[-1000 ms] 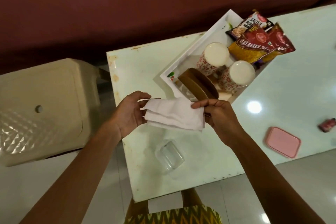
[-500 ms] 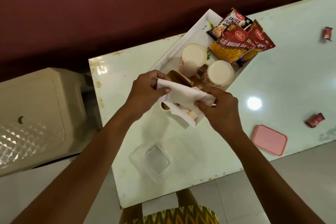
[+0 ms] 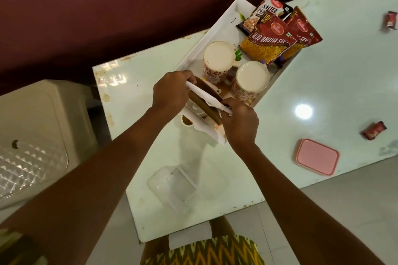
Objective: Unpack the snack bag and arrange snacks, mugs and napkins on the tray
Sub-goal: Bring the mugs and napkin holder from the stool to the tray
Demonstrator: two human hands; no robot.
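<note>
A white tray (image 3: 217, 28) lies slantwise on the pale table. At its far end is a pile of snack packets (image 3: 273, 38), red, yellow and black. Two patterned mugs (image 3: 218, 58) (image 3: 251, 78) stand upside down in the middle. A brown wooden napkin holder (image 3: 204, 106) sits at the near end. Stretched over the holder is a folded white napkin (image 3: 207, 98). My left hand (image 3: 172, 92) pinches the napkin's left end and my right hand (image 3: 241, 122) pinches its right end.
A clear plastic container (image 3: 172, 187) lies on the table in front of me. A pink lid (image 3: 316, 156) rests at the right. Two small red wrappers (image 3: 374, 130) (image 3: 391, 19) lie further right. A beige stool (image 3: 32, 135) stands left of the table.
Both hands carried the napkin forward from above the table's near part to the tray's near end, and it now lies narrow over the wooden holder.
</note>
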